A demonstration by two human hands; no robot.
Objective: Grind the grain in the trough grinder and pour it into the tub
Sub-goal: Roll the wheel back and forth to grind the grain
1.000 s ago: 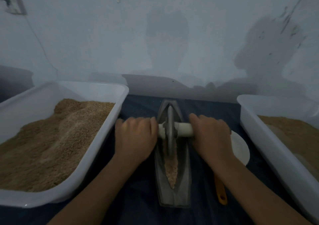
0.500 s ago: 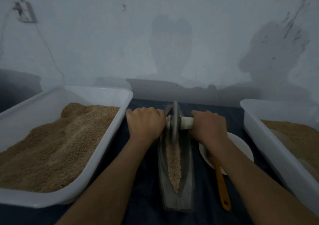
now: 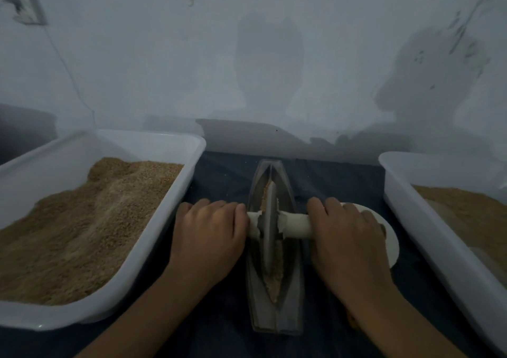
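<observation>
Nearest the camera: near end of trough grinder [image 3: 277,313] on dark cloth [image 3: 219,338], grain [image 3: 275,278] lying in its groove. Mid-trough: left hand [image 3: 208,237] and right hand [image 3: 345,239] each curled round an end of the white axle [image 3: 295,224], grinding wheel [image 3: 270,220] upright between them. Under right hand: white plate [image 3: 389,237]. Flanking: left tub [image 3: 175,193] heaped with grain, right tub [image 3: 406,215] partly filled. Behind: pale wall [image 3: 247,56].
</observation>
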